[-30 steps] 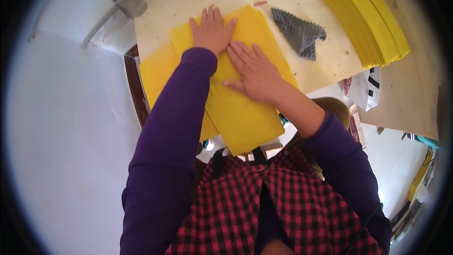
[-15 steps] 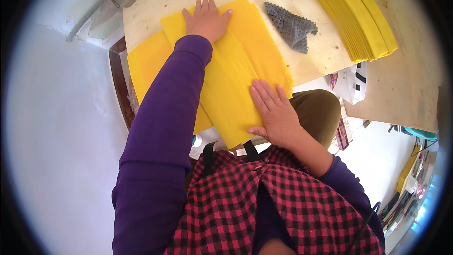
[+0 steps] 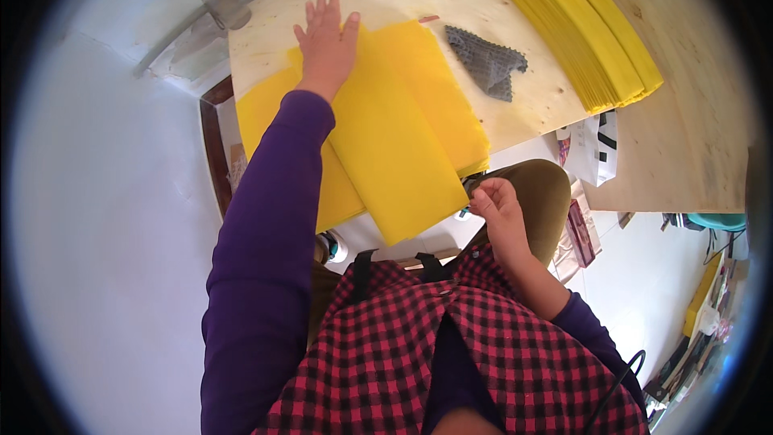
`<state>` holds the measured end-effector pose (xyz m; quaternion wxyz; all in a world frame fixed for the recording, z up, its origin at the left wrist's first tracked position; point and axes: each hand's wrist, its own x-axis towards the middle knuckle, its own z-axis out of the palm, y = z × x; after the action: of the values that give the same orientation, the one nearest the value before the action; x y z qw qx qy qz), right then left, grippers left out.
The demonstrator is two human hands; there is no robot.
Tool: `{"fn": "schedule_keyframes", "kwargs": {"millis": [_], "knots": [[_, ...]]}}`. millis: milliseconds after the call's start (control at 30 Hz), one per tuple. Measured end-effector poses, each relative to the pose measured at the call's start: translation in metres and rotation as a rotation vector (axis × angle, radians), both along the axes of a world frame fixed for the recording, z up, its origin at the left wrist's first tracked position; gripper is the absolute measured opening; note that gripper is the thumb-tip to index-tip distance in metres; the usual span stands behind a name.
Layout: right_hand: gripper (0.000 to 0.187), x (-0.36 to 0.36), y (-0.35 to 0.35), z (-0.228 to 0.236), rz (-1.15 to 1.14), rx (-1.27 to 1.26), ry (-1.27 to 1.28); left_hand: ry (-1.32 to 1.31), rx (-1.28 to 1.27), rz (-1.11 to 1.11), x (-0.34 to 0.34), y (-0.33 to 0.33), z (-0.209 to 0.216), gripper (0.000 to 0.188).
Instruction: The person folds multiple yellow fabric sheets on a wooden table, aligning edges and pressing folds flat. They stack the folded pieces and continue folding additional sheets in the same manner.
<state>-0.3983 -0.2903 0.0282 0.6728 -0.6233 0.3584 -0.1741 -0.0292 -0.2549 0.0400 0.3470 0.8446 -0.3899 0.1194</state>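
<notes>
Flat, left hand presses yellow sheet overhanging the table edge.

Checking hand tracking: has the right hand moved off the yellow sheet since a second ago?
Yes. The right hand has pulled back toward the body, off the yellow sheet, and is now past the table edge. The left hand stays pressed on the sheet.

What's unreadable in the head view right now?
- Right hand: curled off the table edge; whether it pinches anything is too small to tell.
- Yellow sheets: left part hidden under the left hand and sleeve; layer count unclear.
- Grey textured piece: its kind can't be told.
- Yellow stack: top end cut off by the picture edge.
</notes>
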Motion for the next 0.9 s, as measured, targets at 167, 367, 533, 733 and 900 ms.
{"fn": "schedule_keyframes", "kwargs": {"millis": [167,367,533,733,900], "knots": [[0.041,0.009,0.017,-0.016,0.059,0.487,0.006,0.174,-0.258,-0.041,-0.023,0.078,0.018,0.050],[0.046,0.018,0.021,-0.020,0.155,0.688,-0.065,0.321,-0.387,0.037,-0.105,0.158,0.021,0.043],[0.043,0.023,0.028,-0.020,0.108,0.652,-0.092,0.404,-0.413,0.077,-0.162,0.192,0.017,0.041],[0.042,0.002,0.019,-0.009,0.060,0.610,-0.147,1.122,-0.625,-0.030,-0.234,0.201,-0.011,0.034],[0.054,-0.018,0.011,-0.007,0.009,0.663,-0.182,1.817,-0.565,-0.271,-0.263,0.169,-0.029,0.044]]}}
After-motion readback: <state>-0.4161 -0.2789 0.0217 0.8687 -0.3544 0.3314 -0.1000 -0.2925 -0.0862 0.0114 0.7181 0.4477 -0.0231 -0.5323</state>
